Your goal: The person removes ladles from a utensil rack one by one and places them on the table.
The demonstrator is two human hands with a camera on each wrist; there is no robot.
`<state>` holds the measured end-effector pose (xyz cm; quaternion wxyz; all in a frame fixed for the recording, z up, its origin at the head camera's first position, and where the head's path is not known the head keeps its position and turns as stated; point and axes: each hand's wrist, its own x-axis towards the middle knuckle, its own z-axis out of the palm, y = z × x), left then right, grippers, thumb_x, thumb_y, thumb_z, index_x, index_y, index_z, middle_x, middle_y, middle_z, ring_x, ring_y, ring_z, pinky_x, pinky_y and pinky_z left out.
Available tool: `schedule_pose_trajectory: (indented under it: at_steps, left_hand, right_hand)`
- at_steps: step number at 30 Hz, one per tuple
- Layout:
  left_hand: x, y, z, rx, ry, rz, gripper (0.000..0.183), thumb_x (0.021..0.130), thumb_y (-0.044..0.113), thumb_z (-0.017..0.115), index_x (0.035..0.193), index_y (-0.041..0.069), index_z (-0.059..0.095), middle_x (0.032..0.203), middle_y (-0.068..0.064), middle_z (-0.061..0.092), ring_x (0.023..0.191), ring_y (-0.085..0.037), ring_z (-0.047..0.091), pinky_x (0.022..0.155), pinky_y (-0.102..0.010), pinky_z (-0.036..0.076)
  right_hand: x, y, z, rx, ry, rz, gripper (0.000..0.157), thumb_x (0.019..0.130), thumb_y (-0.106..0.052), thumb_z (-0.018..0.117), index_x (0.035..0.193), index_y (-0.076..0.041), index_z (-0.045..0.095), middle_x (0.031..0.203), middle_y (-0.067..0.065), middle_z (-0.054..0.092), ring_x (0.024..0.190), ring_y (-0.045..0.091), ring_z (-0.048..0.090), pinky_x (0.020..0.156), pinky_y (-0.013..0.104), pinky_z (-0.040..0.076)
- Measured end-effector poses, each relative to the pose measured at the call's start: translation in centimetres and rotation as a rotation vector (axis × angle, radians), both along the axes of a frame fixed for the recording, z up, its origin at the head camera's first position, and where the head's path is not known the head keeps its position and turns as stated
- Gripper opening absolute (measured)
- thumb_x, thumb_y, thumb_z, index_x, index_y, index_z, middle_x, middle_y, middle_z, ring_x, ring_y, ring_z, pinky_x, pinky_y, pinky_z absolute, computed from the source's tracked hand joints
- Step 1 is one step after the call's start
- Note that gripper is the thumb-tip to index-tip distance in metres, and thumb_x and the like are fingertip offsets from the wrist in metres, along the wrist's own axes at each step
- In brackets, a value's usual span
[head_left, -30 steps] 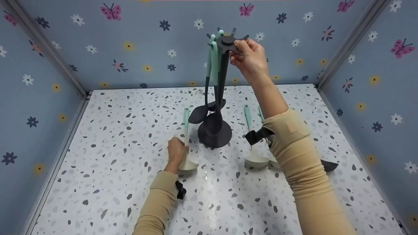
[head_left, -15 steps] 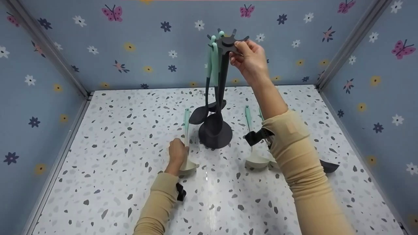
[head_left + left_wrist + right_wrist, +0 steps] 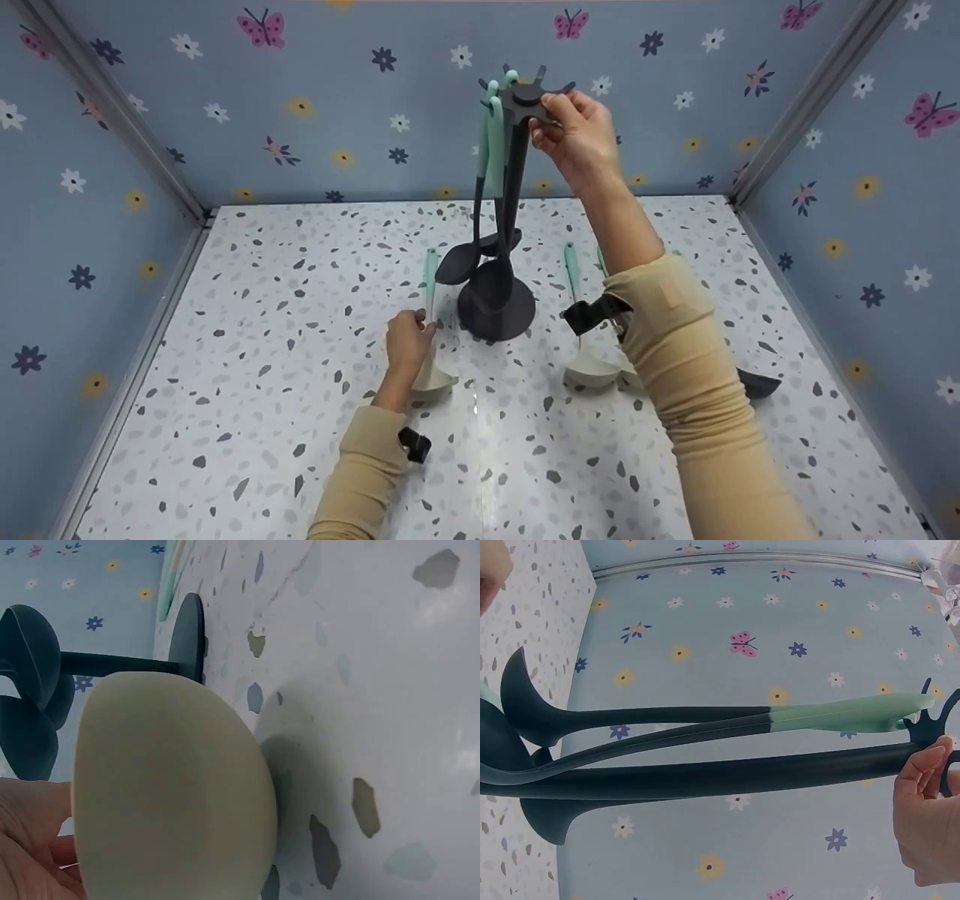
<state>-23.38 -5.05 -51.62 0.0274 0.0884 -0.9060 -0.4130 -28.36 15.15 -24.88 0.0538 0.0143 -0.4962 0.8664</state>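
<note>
A dark utensil stand [image 3: 516, 172] rises from a round base, with several dark, mint-handled spoons or ladles [image 3: 491, 285] hanging from the left of its hooked top. My right hand [image 3: 581, 135] pinches the edge of that top between thumb and fingers; the right wrist view shows this grip too. Left of the base, a cream ladle [image 3: 435, 379] with a mint handle lies lengthwise on the table. My left hand [image 3: 407, 345] is at its stem, thumb and fingers curled around it. In the left wrist view the ladle's bowl [image 3: 172, 787] hides most of that hand.
Two more cream ladles [image 3: 591, 369] lie right of the stand, partly covered by my right sleeve [image 3: 675, 337]. Beyond the sleeve, a dark utensil head [image 3: 759, 384] shows. Patterned blue panels [image 3: 337, 97] border the speckled table [image 3: 262, 315] at the back and sides.
My left hand's fingers have shifted slightly up along the stem and spread a little, while the ladle stays in place. My right hand keeps its hold on the stand's top.
</note>
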Motion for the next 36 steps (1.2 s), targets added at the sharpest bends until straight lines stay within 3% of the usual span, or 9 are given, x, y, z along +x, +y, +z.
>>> schedule_pose_trajectory:
  at_steps: [7, 19, 23, 36]
  left_hand:
    - [0.5, 0.7, 1.9, 0.061, 0.162, -0.052, 0.014, 0.079, 0.004, 0.062, 0.086, -0.007, 0.064, 0.075, -0.013, 0.062, 0.067, -0.023, 0.058, 0.060, -0.033, 0.049]
    - [1.2, 3.4, 5.9, 0.198, 0.359, -0.209, 0.013, 0.080, 0.005, 0.064, 0.086, -0.006, 0.065, 0.075, -0.011, 0.062, 0.066, -0.020, 0.058, 0.058, -0.028, 0.049]
    - [1.3, 4.3, 7.2, 0.230, 0.415, -0.222, 0.015, 0.080, 0.007, 0.064, 0.088, -0.006, 0.064, 0.077, -0.010, 0.062, 0.067, -0.017, 0.057, 0.057, -0.025, 0.048]
    - [-0.7, 7.0, 9.3, 0.324, 0.552, -0.228, 0.023, 0.081, 0.006, 0.064, 0.099, -0.006, 0.060, 0.086, -0.014, 0.060, 0.072, -0.016, 0.061, 0.061, -0.020, 0.051]
  right_hand:
    - [0.0, 0.0, 0.0, -0.005, 0.009, 0.007, 0.005, 0.090, 0.001, 0.046, 0.090, 0.005, 0.049, 0.080, 0.016, 0.050, 0.056, 0.019, 0.047, 0.050, 0.023, 0.043]
    - [0.0, 0.0, 0.0, -0.006, 0.000, 0.005, 0.005, 0.090, 0.001, 0.046, 0.089, 0.005, 0.050, 0.082, 0.016, 0.050, 0.056, 0.019, 0.048, 0.050, 0.023, 0.044]
    - [-0.1, 0.0, -0.1, -0.005, 0.004, 0.003, 0.005, 0.090, 0.001, 0.046, 0.089, 0.005, 0.049, 0.082, 0.016, 0.050, 0.057, 0.019, 0.048, 0.050, 0.023, 0.044]
    - [-0.2, 0.0, -0.1, -0.014, 0.012, 0.007, 0.006, 0.090, 0.001, 0.046, 0.087, 0.005, 0.049, 0.079, 0.016, 0.049, 0.056, 0.019, 0.048, 0.049, 0.023, 0.043]
